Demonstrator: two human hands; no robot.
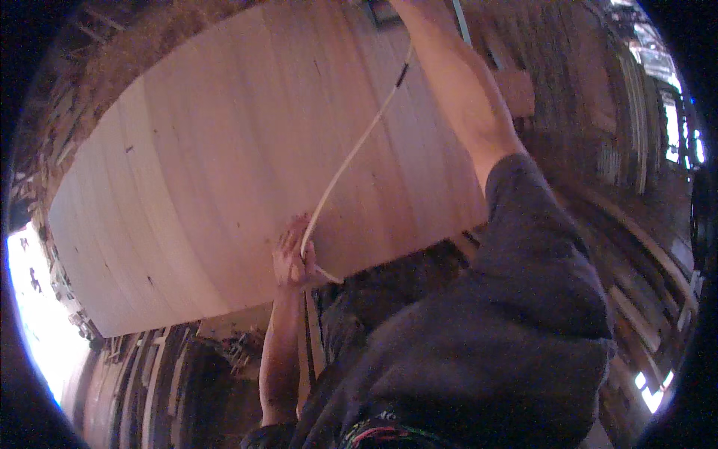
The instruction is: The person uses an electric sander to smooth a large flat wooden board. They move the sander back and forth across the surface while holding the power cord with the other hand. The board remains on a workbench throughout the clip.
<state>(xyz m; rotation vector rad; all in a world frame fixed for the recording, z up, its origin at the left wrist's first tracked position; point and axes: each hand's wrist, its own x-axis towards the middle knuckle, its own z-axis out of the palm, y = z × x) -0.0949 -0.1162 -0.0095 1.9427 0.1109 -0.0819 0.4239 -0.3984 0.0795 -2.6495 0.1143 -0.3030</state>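
- A person in a dark shirt [493, 292] is leaning over a broad pale wood panel [224, 165], which is filling most of the view, its near edge running just ahead of the body.
- L hand [294, 254] is resting on the panel near that edge, fingers stretched out along the wood; a pale cord [350, 159] is passing at the thumb side. Can't tell if thumb & fingers are pinching it or if it's only lying there.
- R forearm [464, 90] is stretching over the far R part of the panel; the R hand is falling beyond the upper edge of the view, so no telling if its fingers are apart, together or clamped on sth.
- A dark object [385, 13] is showing next to the R wrist, cut off by the frame; kind unclear, poss. a tool.
- The cord is curving from the L hand up twd the R wrist, w/ a dark sleeve [402, 75] near its upper end; its short lower end is hanging past the near edge.
- Step in hand, judging by pose: R arm is prob. working the panel's far side while the L is steadying the wood or minding the cord.
- Next move is prob. calling for slack in the cord, the line clear of the R arm & a steady L palm.
- Timber strips [153, 359] are lying below, lower L.
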